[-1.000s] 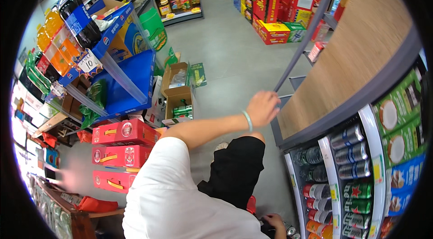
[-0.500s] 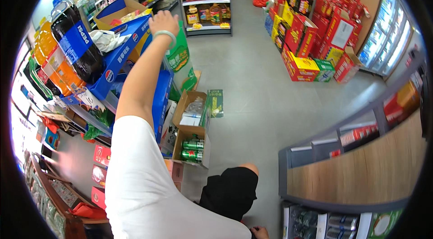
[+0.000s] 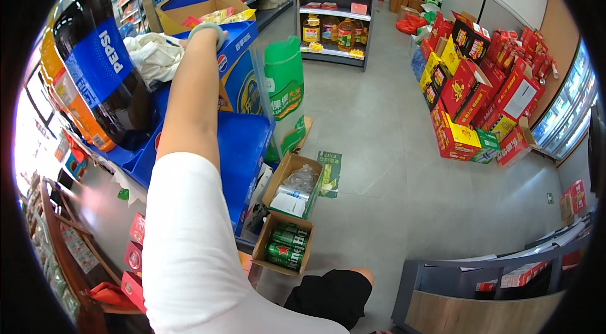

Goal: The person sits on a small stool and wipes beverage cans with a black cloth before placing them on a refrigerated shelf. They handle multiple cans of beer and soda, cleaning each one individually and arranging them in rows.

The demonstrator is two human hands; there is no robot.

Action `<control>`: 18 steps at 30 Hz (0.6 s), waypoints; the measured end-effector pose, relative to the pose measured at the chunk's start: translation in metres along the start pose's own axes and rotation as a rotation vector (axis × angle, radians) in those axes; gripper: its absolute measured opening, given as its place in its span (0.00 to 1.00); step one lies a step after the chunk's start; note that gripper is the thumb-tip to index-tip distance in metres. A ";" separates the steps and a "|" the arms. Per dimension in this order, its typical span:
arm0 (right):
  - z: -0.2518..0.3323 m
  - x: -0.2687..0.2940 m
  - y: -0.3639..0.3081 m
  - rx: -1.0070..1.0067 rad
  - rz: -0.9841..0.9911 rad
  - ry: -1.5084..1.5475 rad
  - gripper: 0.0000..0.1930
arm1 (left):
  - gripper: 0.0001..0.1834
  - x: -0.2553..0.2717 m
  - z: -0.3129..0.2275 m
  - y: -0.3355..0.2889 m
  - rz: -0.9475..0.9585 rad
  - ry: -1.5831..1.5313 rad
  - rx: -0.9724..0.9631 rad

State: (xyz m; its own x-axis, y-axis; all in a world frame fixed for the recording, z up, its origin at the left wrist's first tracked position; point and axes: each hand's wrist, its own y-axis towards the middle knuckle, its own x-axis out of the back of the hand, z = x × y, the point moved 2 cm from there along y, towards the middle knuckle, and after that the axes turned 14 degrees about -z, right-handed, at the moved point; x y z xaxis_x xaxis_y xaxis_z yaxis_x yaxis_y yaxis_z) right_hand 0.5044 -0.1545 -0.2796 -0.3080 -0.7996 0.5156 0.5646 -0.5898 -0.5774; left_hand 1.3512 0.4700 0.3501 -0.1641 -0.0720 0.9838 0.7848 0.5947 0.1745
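Observation:
My left arm (image 3: 191, 100), in a white sleeve, stretches forward over a blue cardboard drink display (image 3: 240, 138). A pale green bangle (image 3: 221, 35) circles the wrist. Beyond it the hand is bent out of sight, so its fingers are hidden. Next to the wrist lies a crumpled white cloth (image 3: 151, 59). A large dark cola bottle (image 3: 101, 63) with a blue label stands left of it, an orange drink bottle (image 3: 69, 94) behind. Just past the wrist is an open blue and yellow carton (image 3: 211, 0) with yellow packets inside. My right hand is out of the picture.
A green and clear plastic bag (image 3: 284, 88) stands right of the display. Below it are open cartons, one with green cans (image 3: 287, 247). Red boxes (image 3: 467, 91) are piled at the right, near a glass-door fridge (image 3: 565, 104). A wooden-fronted counter (image 3: 480, 312) is near right.
My left arm has reached farther over the display, and its hand has dropped from sight behind the wrist. The view has shifted left and closer. My right hand has left the lower edge.

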 end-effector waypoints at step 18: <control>-0.009 0.044 -0.057 0.063 -0.038 0.050 0.17 | 0.51 0.031 -0.016 -0.113 -0.128 0.142 -0.101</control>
State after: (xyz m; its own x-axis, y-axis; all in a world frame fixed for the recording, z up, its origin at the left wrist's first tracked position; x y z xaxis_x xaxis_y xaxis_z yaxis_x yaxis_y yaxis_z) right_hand 0.4521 -0.1574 -0.2295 -0.3670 -0.7821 0.5036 0.5981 -0.6131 -0.5162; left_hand 1.2671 0.3874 0.3619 -0.1859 -0.2581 0.9481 0.8201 0.4908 0.2944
